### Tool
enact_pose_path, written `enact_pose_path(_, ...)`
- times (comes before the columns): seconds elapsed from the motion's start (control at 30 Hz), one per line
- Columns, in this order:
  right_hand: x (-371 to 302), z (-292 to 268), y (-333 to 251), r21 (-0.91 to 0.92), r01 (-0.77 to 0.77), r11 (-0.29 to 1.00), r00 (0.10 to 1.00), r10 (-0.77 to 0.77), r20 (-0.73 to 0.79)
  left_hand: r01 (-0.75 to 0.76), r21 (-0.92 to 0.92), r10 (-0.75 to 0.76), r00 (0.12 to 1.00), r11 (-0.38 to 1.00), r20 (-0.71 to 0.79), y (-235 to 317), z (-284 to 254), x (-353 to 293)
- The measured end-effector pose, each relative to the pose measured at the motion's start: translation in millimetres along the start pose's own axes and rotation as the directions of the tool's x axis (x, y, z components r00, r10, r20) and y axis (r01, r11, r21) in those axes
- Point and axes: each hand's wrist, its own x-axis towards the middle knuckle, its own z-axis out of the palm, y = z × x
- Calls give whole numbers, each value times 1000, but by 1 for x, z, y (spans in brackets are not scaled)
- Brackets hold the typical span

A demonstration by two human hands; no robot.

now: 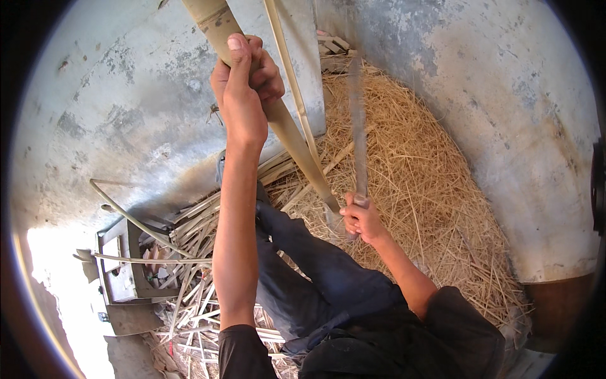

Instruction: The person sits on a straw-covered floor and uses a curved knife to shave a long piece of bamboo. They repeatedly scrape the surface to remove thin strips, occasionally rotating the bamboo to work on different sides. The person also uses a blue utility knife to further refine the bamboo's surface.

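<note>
My left hand (245, 82) is raised, its fingers wrapped round a thick tan bamboo pole (295, 139). The pole slants down from the upper edge, and its lower end comes close to my right hand (362, 221). That hand is closed round the handle of a long knife (358, 136). Its narrow grey blade points away from me, smeared by motion towards the tip. Whether the pole's lower end touches my right hand, I cannot tell.
A thin bamboo strip (291, 72) stands beside the pole. Shavings (416, 164) heap on the floor between stained walls (505, 126). Split bamboo strips (201, 230) lie at the left, near a wooden box (126, 278). My legs (315, 252) stretch out below the pole.
</note>
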Motion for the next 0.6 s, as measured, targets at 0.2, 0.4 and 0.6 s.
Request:
enact_pose_path(0.2, 2, -55, 114, 53, -433, 900, 884, 436, -168, 4, -59, -3, 1000, 998, 18, -2, -5, 6)
enact_pose_path(0.4, 1, -43, 81, 119, -398, 910, 906, 410, -102, -9, 28, 9, 1000, 1000, -26, -2, 5, 1)
enact_pose_path(0.6, 1, -12, 17, 33, -21, 999, 996, 18, 83, -18, 68, 20, 999, 998, -31, -5, 5, 4)
